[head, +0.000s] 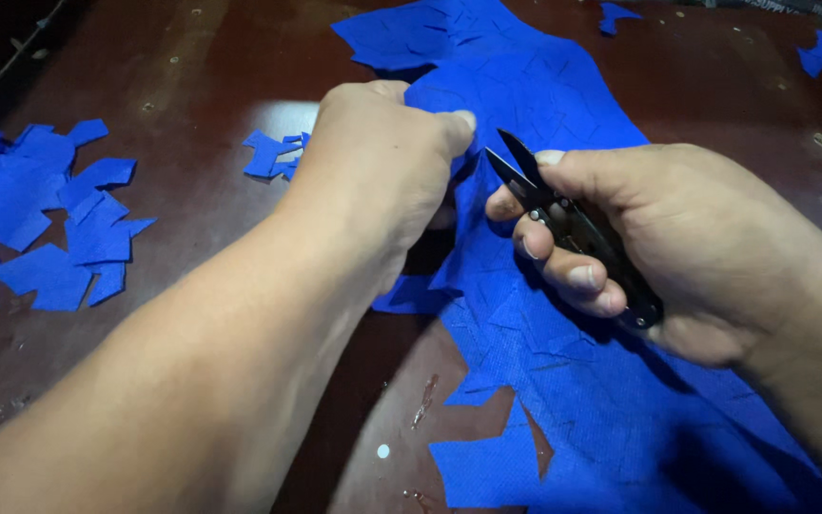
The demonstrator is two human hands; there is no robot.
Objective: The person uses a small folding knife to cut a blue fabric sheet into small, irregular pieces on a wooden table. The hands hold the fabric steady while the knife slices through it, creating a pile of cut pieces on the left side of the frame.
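Cut pieces (45, 214) crowd left; bare table (192, 57) beyond

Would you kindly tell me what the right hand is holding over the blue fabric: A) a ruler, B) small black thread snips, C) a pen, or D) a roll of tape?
B: the right hand grips small black thread snips, their two pointed blades parted and aimed at the blue fabric that the left hand pinches up from the dark table.
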